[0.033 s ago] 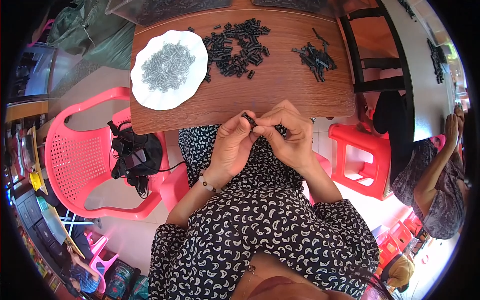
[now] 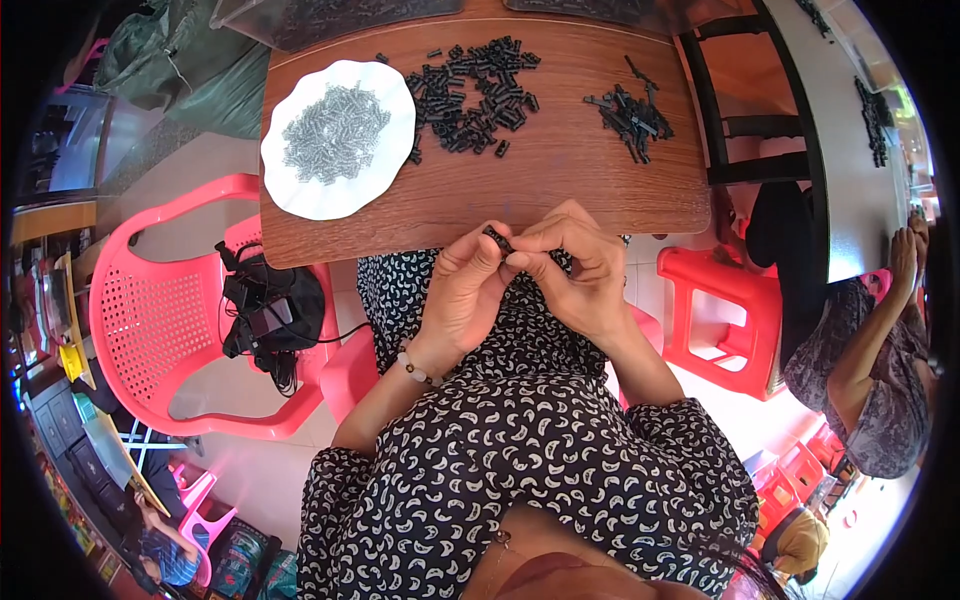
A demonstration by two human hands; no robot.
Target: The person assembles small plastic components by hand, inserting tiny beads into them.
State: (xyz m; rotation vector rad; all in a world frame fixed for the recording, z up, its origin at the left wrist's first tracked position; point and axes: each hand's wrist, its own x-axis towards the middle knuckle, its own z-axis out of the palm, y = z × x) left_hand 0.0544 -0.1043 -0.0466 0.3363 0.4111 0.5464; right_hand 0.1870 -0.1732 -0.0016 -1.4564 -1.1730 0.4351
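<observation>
Just over the near edge of the table, a small black plastic part (image 2: 496,238) is pinched between the thumb and fingers of my left hand (image 2: 462,298). Closed in a pinch, my right hand (image 2: 583,268) has its thumb and index fingertips on the right end of that part; whatever else they hold is hidden. Beyond my hands lies a loose pile of short black plastic pieces (image 2: 485,105). To its left, a white wavy-rimmed plate (image 2: 318,203) bears a heap of small silvery springs (image 2: 335,135). Slim black pieces (image 2: 632,118) form a smaller pile at the right.
The brown wooden table (image 2: 560,190) has clear bins (image 2: 370,15) at its far edge. A pink chair (image 2: 150,290) holding a black bag (image 2: 285,310) with cables stands at left. On the right are a red stool (image 2: 725,320) and another table (image 2: 850,150), with another person's hands (image 2: 908,255) beside it.
</observation>
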